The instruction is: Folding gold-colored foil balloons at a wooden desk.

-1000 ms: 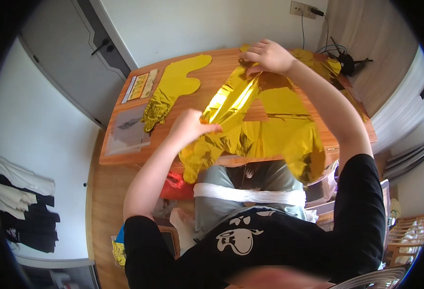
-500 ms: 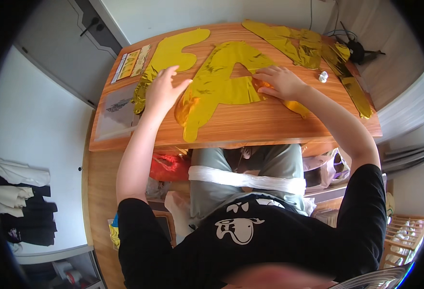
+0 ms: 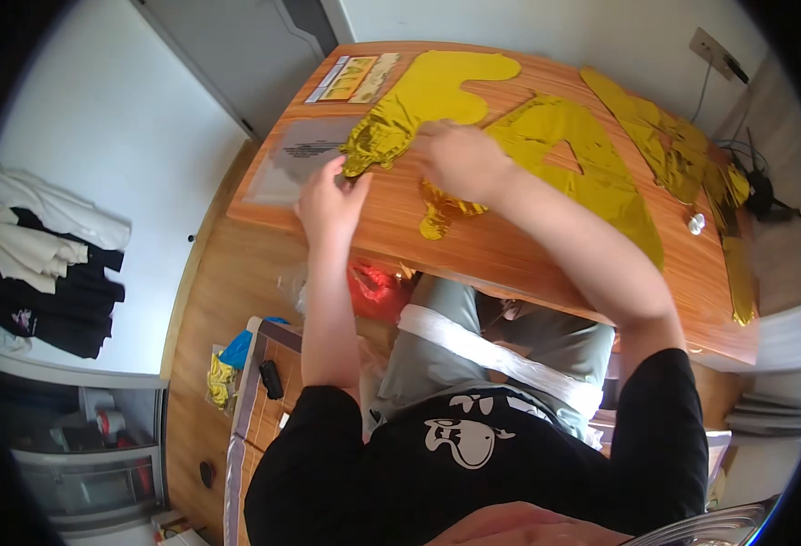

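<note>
1. Wooden desk (image 3: pixel 510 259) stands against a pale wall, and several flat gold foil shapes lie on it.
2. One gold foil letter balloon (image 3: pixel 428 100), not inflated, lies at the far left part of the desk; its lower end is crumpled.
3. Left hand (image 3: pixel 330 202) is at this crumpled end, near the desk's left edge. Its fingers pinch the foil, so the grip is closed on the balloon.
4. Right hand (image 3: pixel 462 162) rests just right of the same balloon, palm down, touching the foil. I cannot tell if its fingers close on anything.
5. Second gold foil letter (image 3: pixel 583 173) lies right of the first one, partly under the right forearm.
6. More gold foil (image 3: pixel 664 136) lies further right, and a small silver object (image 3: pixel 696 223) sits near it.
7. Grey sheet (image 3: pixel 296 159) and a printed card (image 3: pixel 353 78) lie left of the first balloon.
8. My judgement: the foil is very light, thin, soft and slippery, and it creases or tears easily. It is better to hold it at an edge or seam with flat fingers, not to pull hard on the crumpled part.
</note>
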### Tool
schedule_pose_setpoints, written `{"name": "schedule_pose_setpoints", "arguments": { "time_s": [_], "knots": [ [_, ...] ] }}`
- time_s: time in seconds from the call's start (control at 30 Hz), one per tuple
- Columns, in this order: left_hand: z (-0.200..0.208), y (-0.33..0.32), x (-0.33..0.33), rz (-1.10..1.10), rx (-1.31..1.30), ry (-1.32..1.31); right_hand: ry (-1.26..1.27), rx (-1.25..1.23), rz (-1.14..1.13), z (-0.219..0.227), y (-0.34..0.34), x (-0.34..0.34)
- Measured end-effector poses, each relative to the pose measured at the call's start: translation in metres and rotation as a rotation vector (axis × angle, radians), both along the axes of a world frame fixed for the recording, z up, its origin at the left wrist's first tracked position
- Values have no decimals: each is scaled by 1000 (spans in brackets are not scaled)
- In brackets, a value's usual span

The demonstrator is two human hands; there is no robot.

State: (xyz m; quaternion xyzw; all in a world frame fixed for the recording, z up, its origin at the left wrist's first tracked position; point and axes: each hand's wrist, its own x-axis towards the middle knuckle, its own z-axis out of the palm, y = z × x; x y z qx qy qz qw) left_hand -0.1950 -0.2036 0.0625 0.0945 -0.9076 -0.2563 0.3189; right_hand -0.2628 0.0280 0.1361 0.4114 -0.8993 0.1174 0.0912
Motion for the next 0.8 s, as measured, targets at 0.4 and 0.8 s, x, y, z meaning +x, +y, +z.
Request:
{"name": "schedule_pose_setpoints", "arguments": {
  "time_s": [0.4, 0.8],
  "knots": [
    [-4, 9, -4, 174, -131, -97, -197, -84, -191, -44, -127, -31],
    [3, 12, 0, 152, -154, -195, -182, -213, -211, -52, -128, -44]
  ]
}}
